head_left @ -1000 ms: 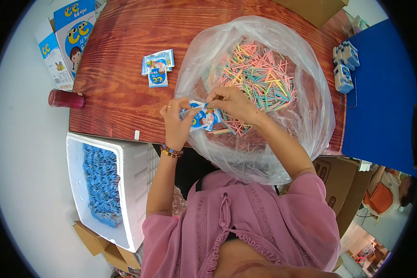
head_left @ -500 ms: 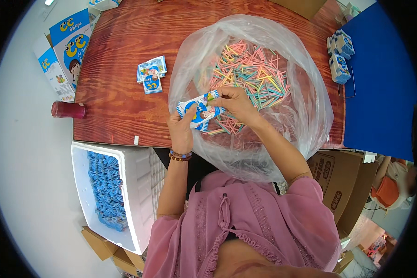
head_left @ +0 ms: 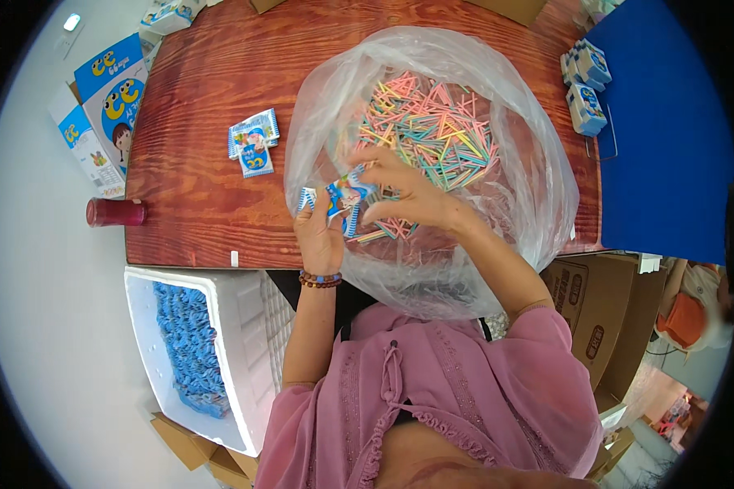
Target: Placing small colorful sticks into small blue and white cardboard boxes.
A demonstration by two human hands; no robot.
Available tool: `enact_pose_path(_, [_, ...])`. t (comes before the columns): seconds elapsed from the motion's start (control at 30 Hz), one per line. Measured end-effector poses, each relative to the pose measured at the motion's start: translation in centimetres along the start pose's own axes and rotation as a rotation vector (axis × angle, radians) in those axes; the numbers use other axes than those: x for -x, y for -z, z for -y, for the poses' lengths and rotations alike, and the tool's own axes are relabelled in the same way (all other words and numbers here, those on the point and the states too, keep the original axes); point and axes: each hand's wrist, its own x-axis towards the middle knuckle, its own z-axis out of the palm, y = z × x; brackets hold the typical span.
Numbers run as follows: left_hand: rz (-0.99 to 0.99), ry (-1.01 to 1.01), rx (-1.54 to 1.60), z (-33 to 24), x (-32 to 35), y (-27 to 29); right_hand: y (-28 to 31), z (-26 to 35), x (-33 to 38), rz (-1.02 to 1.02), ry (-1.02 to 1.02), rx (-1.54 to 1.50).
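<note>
My left hand (head_left: 320,236) is closed around small blue-and-white candy packets (head_left: 347,196), its thumb pressed on their printed front. At least two packets seem to overlap there. Curved around their right end is my right hand (head_left: 408,194), thumb and fingers apart; its fingertips are slightly blurred and close to the wrapper. Below and beyond both hands, thin pink, yellow and green candy sticks (head_left: 432,134) lie loose in a big clear plastic bag (head_left: 538,163) spread over the table. Left of the bag, a few similar packets (head_left: 254,143) rest in a small overlapping pile.
On the reddish wooden table (head_left: 196,163), a red-tinted jar (head_left: 116,213) lies at the left edge. Small packs (head_left: 585,106) stand at the right by a blue panel (head_left: 665,138). A white foam box (head_left: 236,350) full of blue packets is at lower left, a cardboard carton (head_left: 603,326) at lower right.
My right hand's thumb and fingers have spread apart from their pinch on the packet. The packets have tilted and look more crumpled. The view has shifted slightly.
</note>
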Motion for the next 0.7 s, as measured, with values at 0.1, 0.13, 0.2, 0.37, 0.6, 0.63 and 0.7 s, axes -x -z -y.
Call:
enact_pose_path(0.1, [-0.004, 0.019, -0.052, 0.0, 0.3, -1.0, 0.2, -1.3, 0.3, 0.038, 0.096, 0.16])
enact_pose_path(0.13, [0.002, 0.025, -0.048, 0.1, 0.4, -0.7, 0.0, -1.3, 0.4, 0.081, 0.027, 0.055])
enact_pose_path(0.2, [-0.018, -0.023, -0.088, 0.6, 0.6, 0.0, 0.9, -1.2, 0.3, 0.159, -0.032, -0.017])
enact_pose_path(0.37, [-0.008, -0.016, -0.104, 0.1, 0.8, 1.2, 8.8, -4.8, 0.9, -0.283, -0.426, 0.049])
enact_pose_path(0.6, [-0.048, -0.013, -0.02, 0.3, 1.0, 1.3, 13.7, -7.6, 0.2, 0.059, -0.197, 0.856])
enact_pose_path(0.63, [-0.049, -0.015, -0.02, 0.4, 1.1, 1.3, 13.3, -7.3, -0.5, 0.135, -0.186, 0.915])
enact_pose_path(0.7, [-0.049, 0.0, -0.033, 0.2, 1.2, 1.0, 13.0, -7.3, -1.2, 0.192, -0.226, 1.0])
